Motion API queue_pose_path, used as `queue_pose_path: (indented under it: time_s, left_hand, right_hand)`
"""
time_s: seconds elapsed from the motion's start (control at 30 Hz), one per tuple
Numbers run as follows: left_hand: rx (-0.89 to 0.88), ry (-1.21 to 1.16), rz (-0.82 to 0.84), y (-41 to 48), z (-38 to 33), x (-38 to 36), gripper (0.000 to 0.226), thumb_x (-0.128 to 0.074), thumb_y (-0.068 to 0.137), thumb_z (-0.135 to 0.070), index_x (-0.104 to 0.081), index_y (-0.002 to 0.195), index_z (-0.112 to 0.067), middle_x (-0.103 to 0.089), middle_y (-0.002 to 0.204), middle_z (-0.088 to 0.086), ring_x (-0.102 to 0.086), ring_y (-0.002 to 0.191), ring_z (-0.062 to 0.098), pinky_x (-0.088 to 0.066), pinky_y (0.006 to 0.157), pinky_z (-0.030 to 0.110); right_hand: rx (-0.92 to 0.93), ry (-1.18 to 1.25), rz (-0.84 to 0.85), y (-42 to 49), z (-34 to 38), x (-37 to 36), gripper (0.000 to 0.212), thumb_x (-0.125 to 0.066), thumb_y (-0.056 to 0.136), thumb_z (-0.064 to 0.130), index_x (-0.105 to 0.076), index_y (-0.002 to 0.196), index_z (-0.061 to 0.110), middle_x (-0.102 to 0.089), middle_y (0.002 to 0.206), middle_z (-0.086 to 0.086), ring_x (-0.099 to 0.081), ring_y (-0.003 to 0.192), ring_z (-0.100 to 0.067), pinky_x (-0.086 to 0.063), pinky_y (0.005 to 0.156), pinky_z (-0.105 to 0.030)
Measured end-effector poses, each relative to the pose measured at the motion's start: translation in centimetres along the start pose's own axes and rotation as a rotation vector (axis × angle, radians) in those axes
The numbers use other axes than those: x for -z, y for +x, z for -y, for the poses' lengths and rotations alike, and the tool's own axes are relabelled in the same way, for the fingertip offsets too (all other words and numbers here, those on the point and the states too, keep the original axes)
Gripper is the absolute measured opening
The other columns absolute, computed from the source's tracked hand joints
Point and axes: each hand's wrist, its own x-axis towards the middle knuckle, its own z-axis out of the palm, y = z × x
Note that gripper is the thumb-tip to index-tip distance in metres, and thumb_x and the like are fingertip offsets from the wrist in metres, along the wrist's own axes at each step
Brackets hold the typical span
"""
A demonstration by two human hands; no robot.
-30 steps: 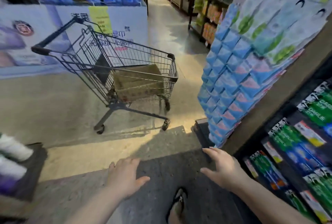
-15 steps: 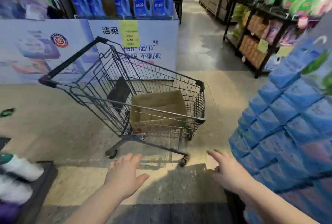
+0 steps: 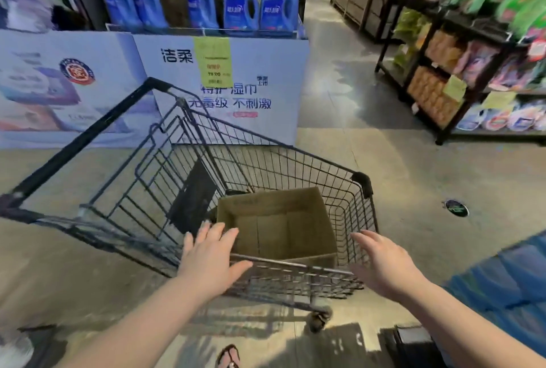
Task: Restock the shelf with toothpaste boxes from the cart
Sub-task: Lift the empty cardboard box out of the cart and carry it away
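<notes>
Toothpaste boxes are not visible; the brown carton [image 3: 266, 205] in the cart [image 3: 295, 265], centre frame, looks bare inside from this angle. Left of it, the left hand [image 3: 211, 258] hovers over the rim, fingers spread, holding nothing. On the carton's right, the right hand [image 3: 384, 264] is equally released. Leaning on the rim could roll the wheeled cart away.

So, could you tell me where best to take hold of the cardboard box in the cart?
Probably from above, one hand on each side wall of the cardboard box: its top is open and the cart fences its sides.
</notes>
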Motion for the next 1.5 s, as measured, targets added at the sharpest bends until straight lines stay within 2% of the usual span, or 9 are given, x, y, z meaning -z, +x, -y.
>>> queue_pose_path:
  time_s: [0.2, 0.4, 0.67, 0.83, 1.03, 1.2, 1.37, 1.43, 1.5]
  left_hand:
    - [-0.038, 0.104, 0.069, 12.2, 3.4, 0.9, 0.082, -0.045, 0.082, -0.064, -0.012, 0.147, -0.026, -0.014, 0.157, 0.004, -0.006, 0.145, 0.029, -0.009, 0.116, 0.052]
    - [-0.002, 0.081, 0.171, 20.7, 4.7, -3.1, 0.09, -0.051, 0.08, -0.062, -0.007, 0.148, -0.022, -0.012, 0.157, 0.006, -0.005, 0.145, 0.029, -0.011, 0.117, 0.051]
    - [0.205, 0.041, 0.356, 26.3, 6.3, -11.0, 0.103, -0.057, 0.075, -0.063, 0.005, 0.147, -0.024, -0.007, 0.157, 0.004, -0.006, 0.145, 0.029, -0.017, 0.117, 0.049]
    - [0.266, 0.033, 0.444, 28.5, 7.1, -16.1, 0.11, -0.056, 0.076, -0.063, 0.018, 0.145, -0.02, 0.008, 0.158, 0.008, -0.002, 0.145, 0.031, -0.018, 0.116, 0.048]
    - [0.422, -0.09, 0.396, 30.0, 6.6, -20.3, 0.122, -0.067, 0.072, -0.055, 0.026, 0.142, -0.022, 0.016, 0.156, 0.008, -0.007, 0.144, 0.031, -0.027, 0.113, 0.051]
    - [0.585, -0.336, 0.318, 30.7, 6.8, -22.3, 0.121, -0.075, 0.07, -0.041, 0.02, 0.144, -0.028, 0.004, 0.158, 0.005, -0.023, 0.139, 0.037, -0.033, 0.106, 0.059]
    - [0.706, -0.444, 0.267, 31.0, 7.6, -23.7, 0.119, -0.078, 0.068, -0.035, 0.013, 0.145, -0.029, -0.014, 0.153, 0.016, -0.034, 0.131, 0.046, -0.034, 0.1, 0.067]
    - [0.747, -0.479, 0.281, 30.9, 7.8, -24.2, 0.12, -0.079, 0.068, -0.034, 0.012, 0.146, -0.028, -0.022, 0.149, 0.022, -0.035, 0.129, 0.047, -0.032, 0.101, 0.067]
    - [0.763, -0.49, 0.276, 30.8, 7.6, -24.4, 0.117, -0.079, 0.068, -0.033, 0.008, 0.146, -0.027, -0.027, 0.145, 0.025, -0.037, 0.126, 0.049, -0.034, 0.1, 0.066]
  right_hand:
    - [-0.132, 0.011, 0.088, 9.7, 1.6, -0.3, 0.066, -0.053, 0.085, 0.043, -0.024, 0.143, 0.031, -0.032, 0.149, 0.004, -0.034, 0.135, -0.02, -0.031, 0.111, -0.044]
    - [-0.198, 0.005, 0.202, 18.3, 0.8, -2.4, 0.067, -0.056, 0.086, 0.041, -0.023, 0.143, 0.032, -0.032, 0.148, 0.003, -0.033, 0.135, -0.02, -0.027, 0.111, -0.045]
    - [-0.269, 0.035, 0.35, 28.2, -3.6, -9.3, 0.073, -0.064, 0.079, 0.039, -0.026, 0.141, 0.03, -0.039, 0.141, 0.005, -0.044, 0.125, -0.018, -0.042, 0.103, -0.044]
    - [-0.324, 0.023, 0.396, 31.4, -6.4, -13.0, 0.082, -0.066, 0.077, 0.036, -0.018, 0.143, 0.027, -0.033, 0.144, 0.0, -0.042, 0.127, -0.024, -0.041, 0.104, -0.045]
    - [-0.435, 0.168, 0.419, 33.8, -8.0, -16.4, 0.087, -0.07, 0.075, 0.029, -0.016, 0.142, 0.031, -0.043, 0.138, -0.001, -0.048, 0.123, -0.024, -0.046, 0.098, -0.049]
    - [-0.517, 0.327, 0.39, 34.3, -7.8, -17.4, 0.082, -0.065, 0.08, 0.017, -0.013, 0.14, 0.038, -0.052, 0.127, -0.004, -0.057, 0.112, -0.028, -0.05, 0.086, -0.047]
    - [-0.577, 0.4, 0.337, 34.1, -7.5, -18.3, 0.093, -0.064, 0.083, 0.02, 0.003, 0.145, 0.033, -0.047, 0.137, -0.008, -0.053, 0.12, -0.03, -0.047, 0.094, -0.05]
    - [-0.624, 0.452, 0.331, 34.1, -7.6, -18.7, 0.089, -0.064, 0.083, 0.02, 0.0, 0.146, 0.029, -0.046, 0.137, -0.009, -0.051, 0.122, -0.031, -0.045, 0.096, -0.05]
    - [-0.645, 0.477, 0.328, 34.1, -7.7, -19.0, 0.075, -0.063, 0.084, 0.021, -0.015, 0.141, 0.024, -0.051, 0.131, -0.01, -0.054, 0.118, -0.032, -0.046, 0.095, -0.047]
